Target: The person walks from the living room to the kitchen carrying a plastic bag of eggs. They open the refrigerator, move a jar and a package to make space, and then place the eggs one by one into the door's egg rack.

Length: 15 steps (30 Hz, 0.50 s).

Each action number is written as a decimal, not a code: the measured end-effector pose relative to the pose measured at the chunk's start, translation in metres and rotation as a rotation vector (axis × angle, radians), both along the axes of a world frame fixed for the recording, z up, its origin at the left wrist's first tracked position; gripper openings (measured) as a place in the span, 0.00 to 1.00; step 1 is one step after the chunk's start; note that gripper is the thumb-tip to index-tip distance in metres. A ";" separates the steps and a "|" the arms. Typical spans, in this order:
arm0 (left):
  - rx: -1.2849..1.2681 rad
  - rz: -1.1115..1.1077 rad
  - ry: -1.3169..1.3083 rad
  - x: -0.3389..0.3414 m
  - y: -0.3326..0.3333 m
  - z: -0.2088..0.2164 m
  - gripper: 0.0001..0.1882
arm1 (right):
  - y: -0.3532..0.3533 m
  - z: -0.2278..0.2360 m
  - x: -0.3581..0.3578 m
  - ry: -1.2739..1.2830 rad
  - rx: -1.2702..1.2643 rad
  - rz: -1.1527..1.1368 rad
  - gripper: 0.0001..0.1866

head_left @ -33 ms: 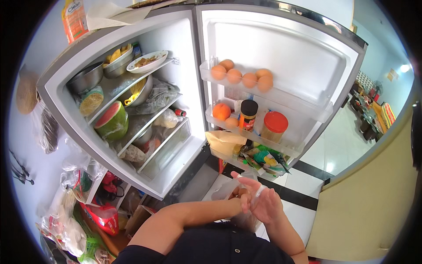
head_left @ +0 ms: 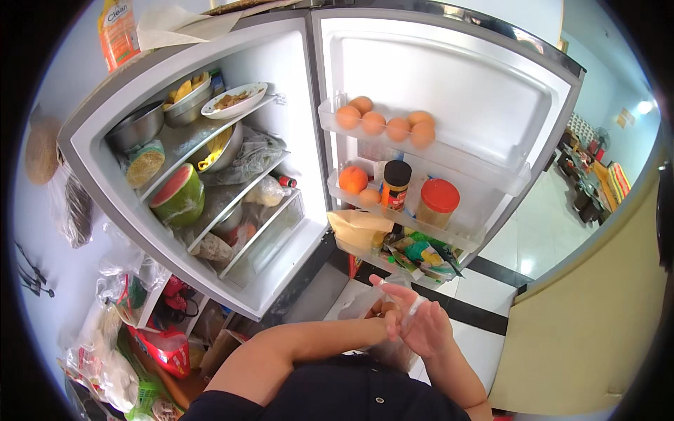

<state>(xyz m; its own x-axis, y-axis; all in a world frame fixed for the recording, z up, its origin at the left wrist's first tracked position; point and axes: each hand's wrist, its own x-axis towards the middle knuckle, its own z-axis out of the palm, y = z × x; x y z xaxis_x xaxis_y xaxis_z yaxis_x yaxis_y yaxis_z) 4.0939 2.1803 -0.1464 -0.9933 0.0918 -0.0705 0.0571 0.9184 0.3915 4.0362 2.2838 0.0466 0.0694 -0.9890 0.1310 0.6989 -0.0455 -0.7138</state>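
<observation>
The right hand (head_left: pixel 427 328) spreads open, apparently so a clear bag (head_left: pixel 397 353) hangs from it; the left hand's (head_left: pixel 390 321) grip cannot be told

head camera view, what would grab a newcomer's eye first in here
Probably the open grey fridge with bright white lining, filling the middle. Inside at left sits a cut green watermelon with red flesh; at right, brown eggs line the top clear plastic door rack. Below, the left hand and right hand meet at a clear plastic bag.
</observation>
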 end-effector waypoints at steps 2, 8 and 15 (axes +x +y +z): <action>0.072 -0.007 -0.030 -0.003 -0.008 -0.002 0.19 | -0.001 0.005 0.002 0.000 -0.008 -0.017 0.44; 0.275 -0.042 -0.180 -0.011 -0.007 -0.010 0.19 | -0.009 0.010 0.013 0.006 -0.024 -0.041 0.44; 0.424 -0.074 -0.298 -0.012 0.006 -0.021 0.18 | -0.013 0.003 0.021 0.002 0.056 -0.138 0.42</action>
<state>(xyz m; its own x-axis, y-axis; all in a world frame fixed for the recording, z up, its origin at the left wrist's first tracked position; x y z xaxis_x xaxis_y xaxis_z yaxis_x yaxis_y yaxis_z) 4.0815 2.1860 -0.1675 -0.9256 0.2430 -0.2903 -0.0544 0.6734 0.7372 4.0571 2.2712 0.0492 -0.0679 -0.9949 0.0749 0.6874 -0.1011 -0.7192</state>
